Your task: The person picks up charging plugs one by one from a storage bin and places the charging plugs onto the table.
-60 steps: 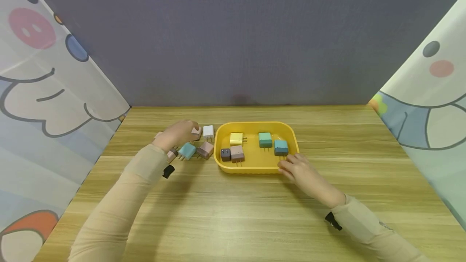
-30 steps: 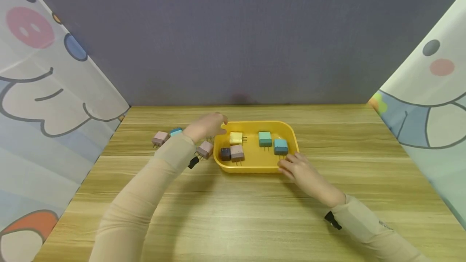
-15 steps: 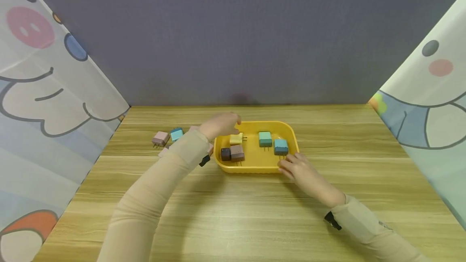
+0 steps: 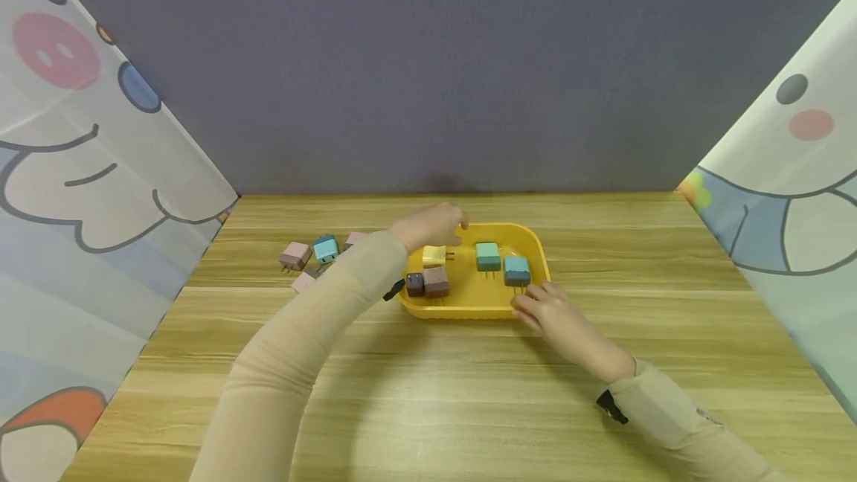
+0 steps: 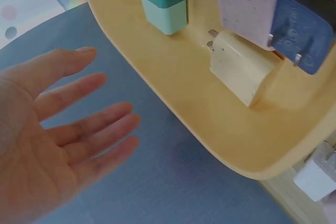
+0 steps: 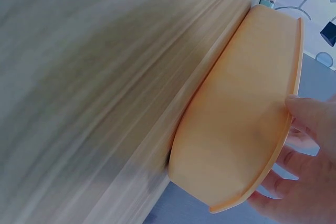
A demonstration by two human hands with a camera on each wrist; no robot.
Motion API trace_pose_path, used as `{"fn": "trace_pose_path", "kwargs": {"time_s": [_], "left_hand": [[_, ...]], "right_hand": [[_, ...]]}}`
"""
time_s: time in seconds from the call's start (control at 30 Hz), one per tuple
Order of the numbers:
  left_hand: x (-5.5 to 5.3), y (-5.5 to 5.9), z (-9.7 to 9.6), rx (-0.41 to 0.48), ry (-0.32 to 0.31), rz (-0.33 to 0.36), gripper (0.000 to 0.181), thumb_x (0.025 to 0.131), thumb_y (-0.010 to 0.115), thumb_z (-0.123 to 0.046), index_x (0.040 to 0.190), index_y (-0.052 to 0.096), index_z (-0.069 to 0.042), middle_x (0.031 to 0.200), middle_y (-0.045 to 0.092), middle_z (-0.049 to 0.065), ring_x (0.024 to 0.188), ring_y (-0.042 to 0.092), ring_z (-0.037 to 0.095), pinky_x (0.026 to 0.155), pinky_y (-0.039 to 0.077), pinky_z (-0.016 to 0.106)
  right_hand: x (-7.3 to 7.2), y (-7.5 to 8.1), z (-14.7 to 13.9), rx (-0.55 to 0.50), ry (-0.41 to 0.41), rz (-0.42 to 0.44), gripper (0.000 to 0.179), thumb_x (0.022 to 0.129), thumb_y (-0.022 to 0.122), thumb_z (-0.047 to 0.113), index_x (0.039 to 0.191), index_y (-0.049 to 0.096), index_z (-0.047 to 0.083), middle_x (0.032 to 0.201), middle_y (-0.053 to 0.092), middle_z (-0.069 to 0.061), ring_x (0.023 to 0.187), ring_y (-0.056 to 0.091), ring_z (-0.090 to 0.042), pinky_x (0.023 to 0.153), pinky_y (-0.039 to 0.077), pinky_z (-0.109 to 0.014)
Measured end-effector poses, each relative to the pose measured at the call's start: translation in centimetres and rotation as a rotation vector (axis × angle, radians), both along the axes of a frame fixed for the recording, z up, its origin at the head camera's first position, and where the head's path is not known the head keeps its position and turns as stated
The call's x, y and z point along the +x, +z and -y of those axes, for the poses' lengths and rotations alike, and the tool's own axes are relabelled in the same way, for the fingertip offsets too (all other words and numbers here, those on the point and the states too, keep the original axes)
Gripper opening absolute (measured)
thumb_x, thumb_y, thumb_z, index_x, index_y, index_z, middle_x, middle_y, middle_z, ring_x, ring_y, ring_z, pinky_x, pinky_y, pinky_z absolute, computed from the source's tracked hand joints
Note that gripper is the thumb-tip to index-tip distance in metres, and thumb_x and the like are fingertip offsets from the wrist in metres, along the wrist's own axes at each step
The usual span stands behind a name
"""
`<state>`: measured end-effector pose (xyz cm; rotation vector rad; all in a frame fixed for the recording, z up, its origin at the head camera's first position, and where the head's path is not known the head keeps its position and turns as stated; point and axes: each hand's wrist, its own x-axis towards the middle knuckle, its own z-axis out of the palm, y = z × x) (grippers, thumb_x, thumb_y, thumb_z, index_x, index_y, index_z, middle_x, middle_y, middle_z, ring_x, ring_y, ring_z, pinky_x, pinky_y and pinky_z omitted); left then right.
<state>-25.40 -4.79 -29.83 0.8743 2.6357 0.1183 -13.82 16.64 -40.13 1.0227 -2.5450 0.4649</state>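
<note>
A yellow tray (image 4: 469,312) on the wooden table holds several two-pin charger plugs. Inside are a yellow plug (image 4: 434,256), a black plug (image 4: 415,285), a pink plug (image 4: 437,282), a green plug (image 4: 487,256) and a blue plug (image 4: 516,271). My left hand (image 4: 431,226) hovers over the tray's back left part; the left wrist view shows its fingers (image 5: 100,116) spread, holding nothing, apart from the rim. My right hand (image 4: 565,329) grips the tray's front right rim, thumb outside and fingers over the edge in the right wrist view.
Left of the tray lie more plugs: a pink plug (image 4: 295,255), a blue plug (image 4: 326,248) and others partly covered by my left sleeve (image 4: 294,341). A white plug (image 5: 319,174) shows beside the tray in the left wrist view. A grey panel (image 4: 428,73) stands behind the table.
My left hand has left the loose plugs on the left and moved right, over the tray. The plugs in the tray and my right hand have stayed put.
</note>
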Motion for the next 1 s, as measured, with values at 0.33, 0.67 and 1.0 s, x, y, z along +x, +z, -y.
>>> {"fn": "trace_pose_path", "kwargs": {"time_s": [0.33,0.67,1.0], "left_hand": [[-0.2,-0.2,-1.8,0.019,-0.036,-0.006,0.037,0.086,0.058,-0.019,0.12,0.053,-0.006,0.124,0.05,0.005,0.113,0.045,0.02,0.092,0.039,0.028],[-0.4,-0.8,-4.2,-0.03,-0.064,0.015,0.035,0.086,0.057,-0.017,0.12,0.053,-0.008,0.123,0.05,0.004,0.108,0.048,0.017,0.088,0.04,0.027],[-0.7,-2.5,-5.7,-0.072,-0.106,0.005,0.034,0.085,0.059,-0.017,0.118,0.055,-0.009,0.117,0.053,0.001,0.103,0.05,0.015,0.083,0.042,0.023]], "right_hand": [[0.1,0.1,-0.1,-0.005,0.006,0.012,0.009,0.077,0.066,0.01,0.085,0.064,0.007,0.074,0.05,0.002,0.068,0.038,-0.014,0.07,0.041,-0.039],[0.1,-0.1,-0.2,-0.013,0.014,-0.022,0.011,0.074,0.068,0.009,0.083,0.063,0.008,0.073,0.049,0.003,0.067,0.037,-0.013,0.068,0.039,-0.036],[0.1,0.0,-0.2,-0.001,0.016,-0.025,0.012,0.073,0.068,0.007,0.084,0.063,0.007,0.073,0.049,0.002,0.067,0.037,-0.013,0.067,0.04,-0.036]]}}
